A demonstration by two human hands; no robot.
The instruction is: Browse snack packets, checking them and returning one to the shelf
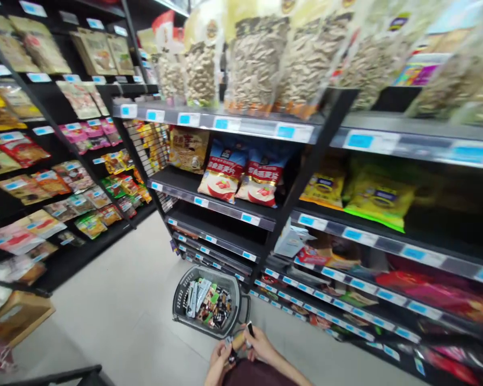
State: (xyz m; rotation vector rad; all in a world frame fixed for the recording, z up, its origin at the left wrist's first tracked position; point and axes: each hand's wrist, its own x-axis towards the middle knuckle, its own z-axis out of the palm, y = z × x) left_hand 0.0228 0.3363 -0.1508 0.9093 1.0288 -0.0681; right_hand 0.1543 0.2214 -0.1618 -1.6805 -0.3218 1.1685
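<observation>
Low in the head view, my left hand [220, 355] is closed around a small dark wrapped piece [232, 354], too blurred to name more exactly. My right hand [259, 343] pinches a small black-and-white piece [250, 328] that stands up from the fingers. Between both hands shows something tan [238, 341], partly covered by the fingers. Just beyond them, on the floor, is a grey shopping basket [177, 316]. It holds several small wrapped packets [219, 305] and pale blue strips [199, 295].
Shelves with price tags rise ahead and to the right, with red-and-white cereal bags [222, 172], yellow bags [380, 195] and large clear bags of seeds [257, 64]. Snack packs [50, 179] fill a rack at left. A cardboard box [20, 316] stands at lower left.
</observation>
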